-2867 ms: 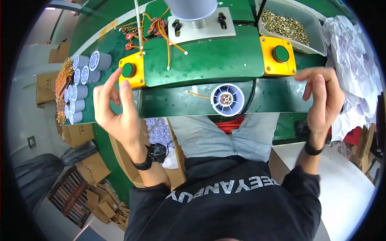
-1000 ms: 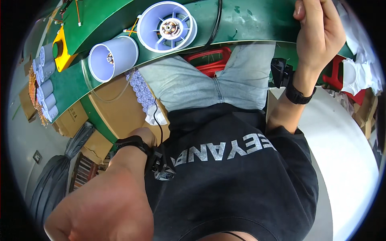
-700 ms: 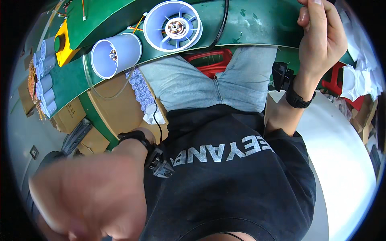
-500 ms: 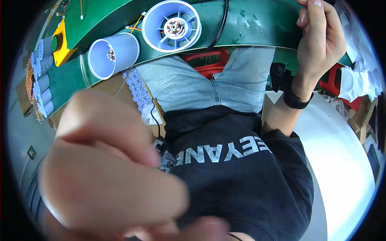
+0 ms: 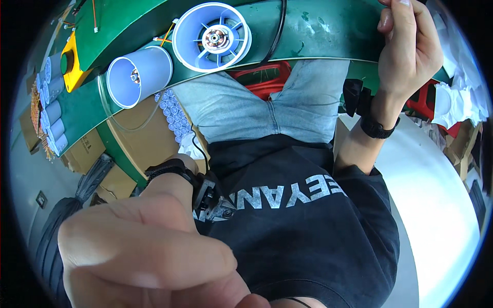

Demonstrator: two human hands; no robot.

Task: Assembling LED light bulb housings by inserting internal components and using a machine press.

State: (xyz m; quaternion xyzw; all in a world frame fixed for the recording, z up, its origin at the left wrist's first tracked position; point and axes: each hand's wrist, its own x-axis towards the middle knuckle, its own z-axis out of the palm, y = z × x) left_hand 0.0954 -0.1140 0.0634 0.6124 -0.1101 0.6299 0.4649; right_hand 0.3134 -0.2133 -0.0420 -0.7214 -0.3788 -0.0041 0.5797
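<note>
My left hand (image 5: 149,246) is raised very close to the camera at the lower left. Its fingers are curled closed, and whatever may be in them is hidden. A black strap (image 5: 172,168) circles that wrist, with a small camera-like device (image 5: 221,210) beside it. At the upper right, over the edge of the green table (image 5: 334,38), my right hand (image 5: 411,51) has its fingers bent inward with nothing visible in them. A black band (image 5: 379,127) is on its wrist. Far from both hands, two pale blue plastic cylinders (image 5: 154,72) lie on the table; copper-wound motors (image 5: 215,38) show inside.
A yellow block with a green knob (image 5: 76,64) stands at the far left, beside a row of blue cylinders (image 5: 53,113). A black cable (image 5: 280,25) crosses the table. Below lies a cardboard box (image 5: 138,136) with several small blue tubes (image 5: 174,115). A red stool (image 5: 262,82) shows beneath me.
My left hand has shifted lower in the picture, and its strapped wrist has come into view. The right hand stays nearly still. The table things have slid slightly left in the view.
</note>
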